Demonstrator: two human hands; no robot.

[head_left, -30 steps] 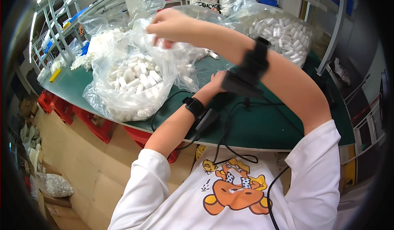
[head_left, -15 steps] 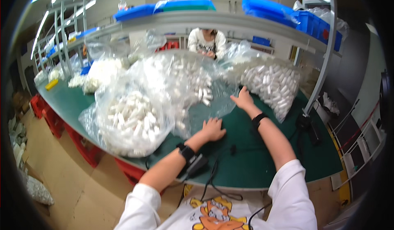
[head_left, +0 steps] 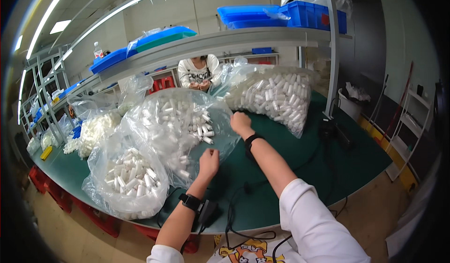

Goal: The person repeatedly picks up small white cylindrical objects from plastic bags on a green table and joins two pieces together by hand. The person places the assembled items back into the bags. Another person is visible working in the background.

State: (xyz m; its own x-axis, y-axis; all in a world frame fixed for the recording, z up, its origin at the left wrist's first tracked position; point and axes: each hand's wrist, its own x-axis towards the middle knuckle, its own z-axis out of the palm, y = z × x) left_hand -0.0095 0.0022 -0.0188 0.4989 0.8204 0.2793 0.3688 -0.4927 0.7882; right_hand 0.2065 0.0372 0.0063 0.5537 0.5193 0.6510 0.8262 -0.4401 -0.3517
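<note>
Just right of centre, my right hand (head_left: 241, 123) is closed at the clear edge of the middle plastic bag (head_left: 159, 115), seemingly pinching it. My left hand (head_left: 209, 163) is curled into a fist nearer to me, against the same bag's lower edge; what its fingers hold, if anything, is hidden. White cylindrical pieces (head_left: 202, 128) lie inside this bag, some near its open side. An open bag of similar white pieces (head_left: 131, 174) stands at the near left. Beyond my right hand rests another full bag (head_left: 281, 96), its plastic close to my knuckles.
A person (head_left: 199, 73) sits across the green table (head_left: 290, 169). Black cables and an adapter (head_left: 342, 136) lie on the right. A metal shelf (head_left: 211, 41) with blue trays (head_left: 248, 15) spans above. More bagged white parts (head_left: 96, 129) sit at the far left.
The view has turned to the right. Both hands, whose fingers were spread before, are now closed at the middle bag's edge. The person across has moved their hands slightly.
</note>
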